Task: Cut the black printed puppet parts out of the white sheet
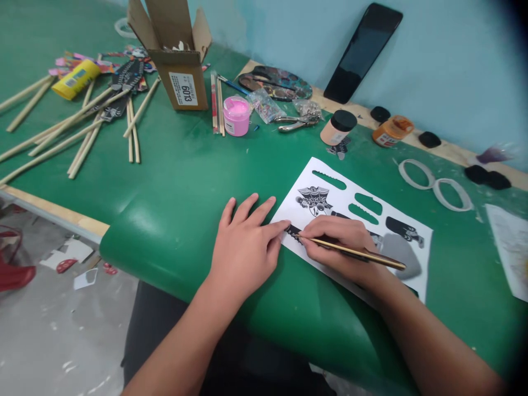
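Observation:
A white sheet printed with black-and-grey figures point(363, 190) lies on the green table, with several slots cut through it that let the green show. My left hand point(249, 242) rests flat with its fingers spread, and its index fingertip presses a black printed strip point(293, 231) near the sheet's left edge. In a writing grip, my right hand point(340, 239) is closed around a slim gold-and-dark pen-shaped tool point(363, 253). The tool's tip points at the black strip beside my left index finger; what kind of tip it is, I cannot make out.
Wooden sticks point(61, 129) and a yellow tube point(77, 78) lie at left. Behind stand an open cardboard box point(177, 80), a pink jar point(236, 116), pliers point(295, 122), an orange jar point(391, 131) and a phone point(363, 52). Clear rings point(452, 194) lie right.

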